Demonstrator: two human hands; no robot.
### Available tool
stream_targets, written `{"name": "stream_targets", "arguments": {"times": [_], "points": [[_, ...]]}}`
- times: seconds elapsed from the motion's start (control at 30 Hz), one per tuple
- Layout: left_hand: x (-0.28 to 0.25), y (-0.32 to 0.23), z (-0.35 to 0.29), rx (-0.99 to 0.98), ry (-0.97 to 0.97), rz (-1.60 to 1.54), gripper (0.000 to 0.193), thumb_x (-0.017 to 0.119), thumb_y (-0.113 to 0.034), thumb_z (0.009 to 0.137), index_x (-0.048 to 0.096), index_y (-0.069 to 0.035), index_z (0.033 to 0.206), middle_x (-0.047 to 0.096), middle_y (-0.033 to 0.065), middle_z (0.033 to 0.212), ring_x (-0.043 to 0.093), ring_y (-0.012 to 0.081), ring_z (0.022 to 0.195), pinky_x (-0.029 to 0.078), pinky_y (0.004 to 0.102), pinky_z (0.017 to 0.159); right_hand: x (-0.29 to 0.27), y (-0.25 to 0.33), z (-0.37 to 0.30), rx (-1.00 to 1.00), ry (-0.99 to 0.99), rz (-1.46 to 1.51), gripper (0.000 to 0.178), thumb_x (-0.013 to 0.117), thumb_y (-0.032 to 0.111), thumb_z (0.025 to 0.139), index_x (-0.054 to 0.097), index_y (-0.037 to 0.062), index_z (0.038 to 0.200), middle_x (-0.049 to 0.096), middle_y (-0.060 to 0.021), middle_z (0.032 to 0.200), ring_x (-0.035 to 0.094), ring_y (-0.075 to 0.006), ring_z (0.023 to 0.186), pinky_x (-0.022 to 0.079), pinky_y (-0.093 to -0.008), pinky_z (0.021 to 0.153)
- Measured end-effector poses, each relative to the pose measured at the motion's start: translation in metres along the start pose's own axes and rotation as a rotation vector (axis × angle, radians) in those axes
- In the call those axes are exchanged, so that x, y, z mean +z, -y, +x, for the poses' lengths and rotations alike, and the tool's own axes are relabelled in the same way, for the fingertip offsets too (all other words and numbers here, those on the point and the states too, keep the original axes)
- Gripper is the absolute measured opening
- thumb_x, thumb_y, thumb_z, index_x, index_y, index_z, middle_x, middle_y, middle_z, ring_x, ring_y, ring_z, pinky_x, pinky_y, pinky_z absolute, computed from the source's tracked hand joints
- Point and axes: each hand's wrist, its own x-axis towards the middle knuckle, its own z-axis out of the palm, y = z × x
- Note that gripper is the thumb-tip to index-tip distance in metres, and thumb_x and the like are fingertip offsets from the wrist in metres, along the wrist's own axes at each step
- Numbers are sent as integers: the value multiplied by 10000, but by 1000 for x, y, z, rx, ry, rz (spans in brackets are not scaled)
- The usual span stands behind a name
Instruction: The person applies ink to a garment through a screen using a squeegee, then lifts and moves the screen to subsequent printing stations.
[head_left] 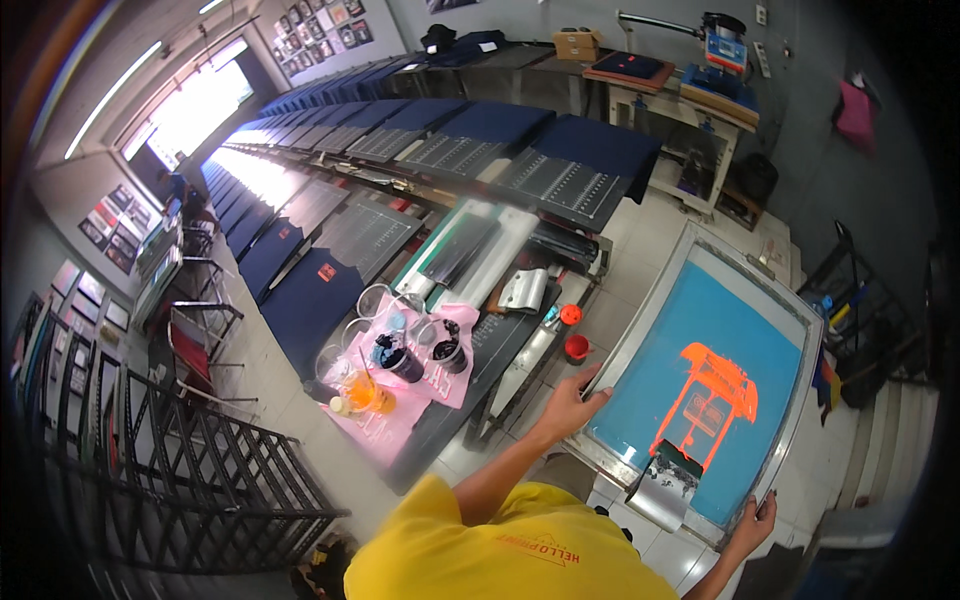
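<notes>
A silkscreen frame with a blue mesh is held in front of me, tilted. Bright orange ink lies smeared around a small stencil design in its middle. My left hand grips the frame's left rail, fingers closed round it. Down at the near right corner, my right hand is closed on the frame's edge. A squeegee with a wide metal holder rests inside the frame at its near end, touched by neither hand.
Ink cups and an orange jar stand on a pink cloth at the table's end. Long rows of print boards with navy fabric stretch away. A black rack stands left, a press far right. Another person is far left.
</notes>
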Motion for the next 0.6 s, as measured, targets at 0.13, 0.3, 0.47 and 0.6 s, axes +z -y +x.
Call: {"name": "stream_targets", "arguments": {"times": [0.13, 0.3, 0.47, 0.6], "points": [[21, 1, 47, 15, -98, 62, 646, 682, -283, 875, 510, 134, 1338, 603, 295, 1299, 599, 300, 1226, 428, 344, 1046, 37, 20, 69, -6, 90, 14, 477, 627, 15, 917, 499, -99, 1362, 530, -241, 1403, 485, -302, 1340, 367, -381, 1105], [42, -4, 130, -11, -178, 120, 647, 676, -303, 872, 520, 106, 1348, 601, 312, 1291, 593, 313, 1237, 420, 356, 1057, 89, 17, 175, -105, 159, 73, 451, 622, 22, 928, 509, -89, 1350, 590, -199, 1323, 568, -245, 1208, 427, -332, 1022], [59, -22, 185, -71, -243, 82, 661, 679, -303, 865, 512, 102, 1360, 589, 292, 1327, 586, 309, 1245, 420, 353, 1051, 131, 62, 254, -115, 260, 148, 430, 599, -8, 926, 515, -75, 1342, 616, -189, 1285, 599, -239, 1160, 440, -342, 1008], [75, -17, 225, -74, -332, 123, 617, 674, -281, 915, 502, 78, 1386, 643, 200, 1268, 612, 213, 1125, 455, 343, 993, 168, 80, 317, -120, 356, 176, 429, 604, -4, 928, 510, -79, 1340, 630, -187, 1263, 611, -226, 1137, 450, -330, 995]]}}
